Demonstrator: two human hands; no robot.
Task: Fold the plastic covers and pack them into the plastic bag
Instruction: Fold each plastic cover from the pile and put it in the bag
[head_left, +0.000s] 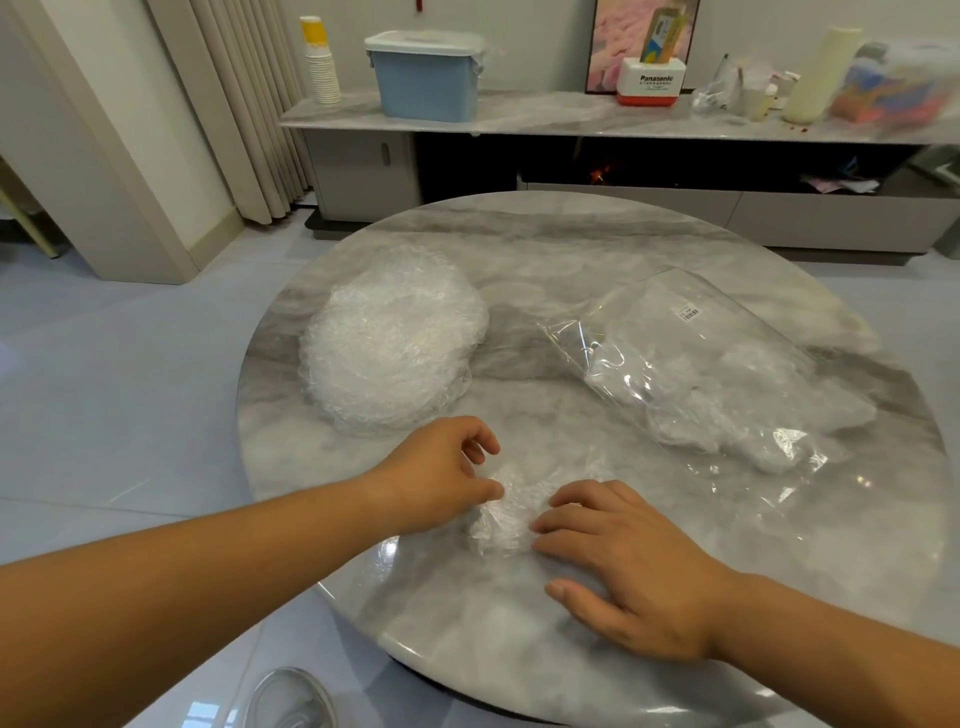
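Note:
A small crumpled clear plastic cover (501, 514) lies on the round marble table (571, 239) near its front edge. My left hand (441, 473) is at the cover's left side, thumb touching it and fingers curled above. My right hand (623, 561) lies flat on the table with its fingertips pressing the cover's right side. A heap of unfolded plastic covers (389, 338) sits at the table's left. The clear plastic bag (691, 358), with a barcode label and several covers inside, lies at the right.
Behind the table runs a low marble-topped cabinet (545, 122) with a blue lidded box (426, 73), stacked paper cups (319, 62), a Panasonic box (649, 83) and clutter. Curtains hang at the back left. A shoe (291, 699) shows on the tiled floor below.

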